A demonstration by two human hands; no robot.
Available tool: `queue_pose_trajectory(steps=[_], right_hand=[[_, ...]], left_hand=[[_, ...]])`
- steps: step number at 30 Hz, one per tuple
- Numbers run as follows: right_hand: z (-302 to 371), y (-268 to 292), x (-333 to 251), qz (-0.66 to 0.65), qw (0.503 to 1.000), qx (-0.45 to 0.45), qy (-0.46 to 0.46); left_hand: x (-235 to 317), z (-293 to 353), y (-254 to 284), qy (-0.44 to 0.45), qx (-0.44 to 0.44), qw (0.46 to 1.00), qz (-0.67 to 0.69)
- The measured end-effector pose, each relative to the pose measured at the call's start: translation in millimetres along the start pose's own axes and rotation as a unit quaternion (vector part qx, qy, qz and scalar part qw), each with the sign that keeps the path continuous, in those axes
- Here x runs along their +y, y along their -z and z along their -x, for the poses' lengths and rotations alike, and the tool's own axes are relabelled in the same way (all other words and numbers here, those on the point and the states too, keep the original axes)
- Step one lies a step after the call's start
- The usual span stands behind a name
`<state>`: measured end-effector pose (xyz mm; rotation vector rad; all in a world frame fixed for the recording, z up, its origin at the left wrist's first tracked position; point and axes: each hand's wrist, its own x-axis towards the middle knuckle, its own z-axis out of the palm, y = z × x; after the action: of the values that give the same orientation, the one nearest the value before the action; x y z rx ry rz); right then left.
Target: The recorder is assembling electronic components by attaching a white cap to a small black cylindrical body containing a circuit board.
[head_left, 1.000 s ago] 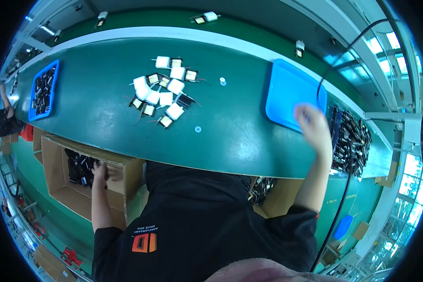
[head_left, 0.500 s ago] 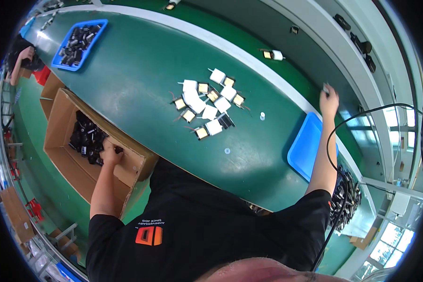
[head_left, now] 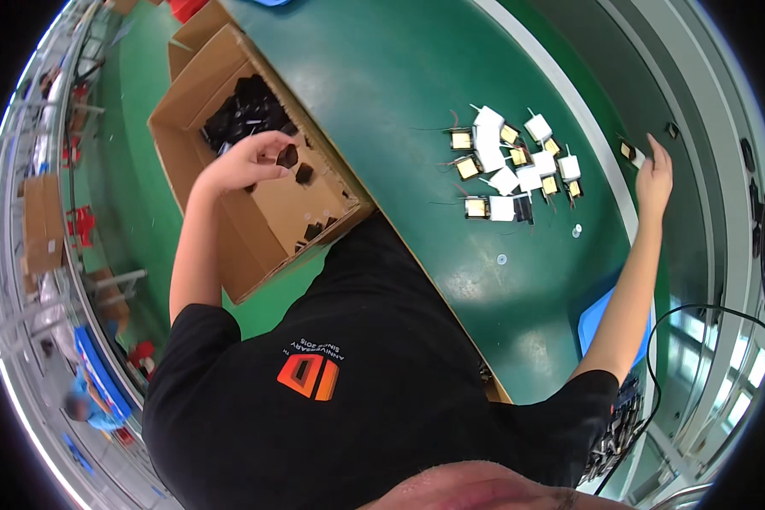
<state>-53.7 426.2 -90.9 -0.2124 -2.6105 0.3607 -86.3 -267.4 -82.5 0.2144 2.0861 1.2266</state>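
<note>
My left hand (head_left: 248, 161) is over a deep cardboard box (head_left: 268, 223), pinching a small dark block-shaped part (head_left: 287, 155) between thumb and fingers. Below it in the box lies a heap of black parts (head_left: 246, 110), with a few loose ones on the bottom. My right hand (head_left: 655, 177) reaches past the table's white edge, fingers stretched out. Beside its fingers is a small white device with a yellow-and-black end (head_left: 631, 154), which the hand may be touching. Several similar white devices (head_left: 489, 140) with thin wires lie grouped on the green table (head_left: 433, 280).
Two small clear discs, one a flat disc (head_left: 501, 259), lie on the table. A blue tray (head_left: 597, 323) is partly behind my right forearm, with dark parts (head_left: 614, 433) piled nearer me. A black cable (head_left: 654, 374) hangs at the right. Another person (head_left: 93, 406) appears far left.
The view has turned, shifting the table rightward. My left hand has risen from the box floor with the dark part. My right hand has come beside the white device, its fingers now extended.
</note>
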Motion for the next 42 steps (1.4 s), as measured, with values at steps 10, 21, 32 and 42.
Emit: queue_pose_trajectory(steps=[10,21,32,42], right_hand=[[-1.7,-34.7,96.2,-0.08,0.965,-0.214,-0.128],[35.5,59.4,-88.3,-0.392,0.894,-0.092,-0.197],[188.2,111.0,-240.9,-0.733,0.64,0.082,-0.215],[209.2,113.4,-259.0,-0.563,0.775,0.157,-0.239]], left_hand=[[102.3,25.7,-33.8,-0.31,-0.16,0.931,0.108],[169.1,-7.7,-133.9,-0.223,-0.219,0.918,0.245],[192.4,-33.2,-218.6,-0.339,-0.289,0.883,0.151],[194.8,-27.9,-231.2,-0.389,-0.229,0.892,0.027]])
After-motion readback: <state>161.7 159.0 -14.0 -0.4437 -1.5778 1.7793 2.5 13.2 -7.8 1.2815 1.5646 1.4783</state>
